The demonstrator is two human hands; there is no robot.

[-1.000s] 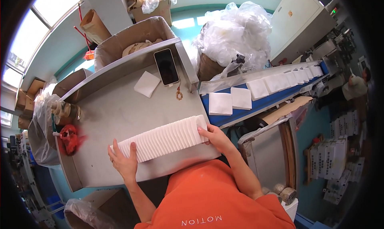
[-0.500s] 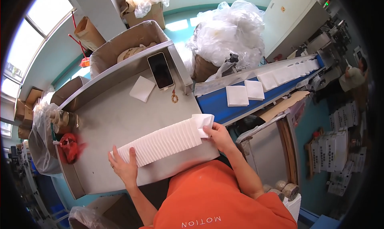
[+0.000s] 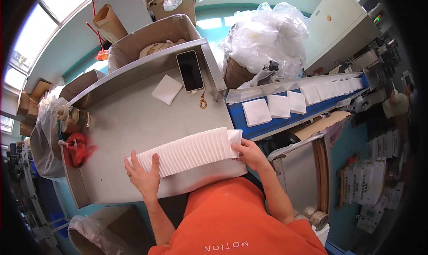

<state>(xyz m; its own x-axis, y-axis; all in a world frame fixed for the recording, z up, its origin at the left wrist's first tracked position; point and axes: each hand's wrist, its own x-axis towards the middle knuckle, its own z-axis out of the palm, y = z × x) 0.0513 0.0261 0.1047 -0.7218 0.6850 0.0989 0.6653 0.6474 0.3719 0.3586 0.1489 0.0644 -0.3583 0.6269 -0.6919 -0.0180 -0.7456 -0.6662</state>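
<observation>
A long row of white folded napkins [image 3: 189, 151] lies on the steel table [image 3: 129, 121], pressed between the fingers of both hands: left hand [image 3: 143, 177] flat against its near end, right hand [image 3: 250, 153] gripping the far end, fingertips hidden behind the last sheets.

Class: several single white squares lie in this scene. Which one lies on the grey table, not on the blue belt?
The lone white square beside the black phone on the grey table. The other squares lie in a line on the blue belt.
</observation>
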